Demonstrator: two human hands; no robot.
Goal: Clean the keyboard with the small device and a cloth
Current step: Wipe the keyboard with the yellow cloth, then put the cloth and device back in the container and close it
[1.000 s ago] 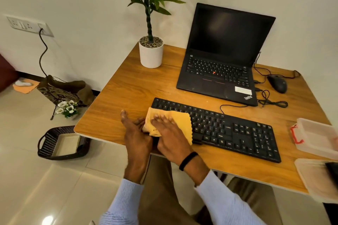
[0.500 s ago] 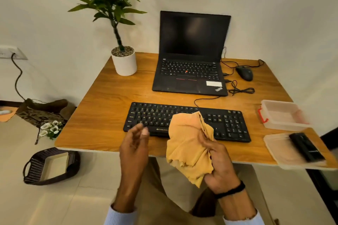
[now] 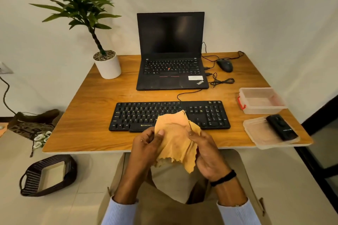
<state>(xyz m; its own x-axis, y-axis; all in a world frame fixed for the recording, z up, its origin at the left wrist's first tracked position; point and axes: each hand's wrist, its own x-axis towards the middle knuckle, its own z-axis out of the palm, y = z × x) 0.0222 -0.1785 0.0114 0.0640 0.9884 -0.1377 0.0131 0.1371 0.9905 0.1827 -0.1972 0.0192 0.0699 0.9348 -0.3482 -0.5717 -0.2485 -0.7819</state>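
The cloth (image 3: 175, 139) is orange-yellow with a fine ribbed weave, crumpled, and ragged along its lower edge. It is held up between both hands at the desk's near edge, and its tail hangs toward the lap. The left hand (image 3: 146, 144) pinches the cloth's left side, thumb on top and fingers curled under. The right hand (image 3: 206, 151), with a black band at the wrist, grips the right side with its fingers folded round the fabric. From here the cloth's top corner covers part of the keyboard's front rows; I cannot tell whether it touches the keys.

The keyboard (image 3: 164, 113) is black and full-width with a number pad. It lies square to the near edge, and a thin wire leaves its back. The device (image 3: 281, 127), small and black, lies on a clear lid (image 3: 256, 133) at the right front corner, well apart from the hands. Just behind the lid stands an open clear box (image 3: 261, 100) with a red clasp.

The desk (image 3: 87, 115) is warm wood grain and stands against a pale wall. At the back are an open laptop (image 3: 172, 60) with a dark screen, a mouse (image 3: 225, 65) with loose cable to its right, and a plant in a white pot (image 3: 108, 65) to its left. A dark woven basket (image 3: 47, 175) sits on the tiled floor by the left side.
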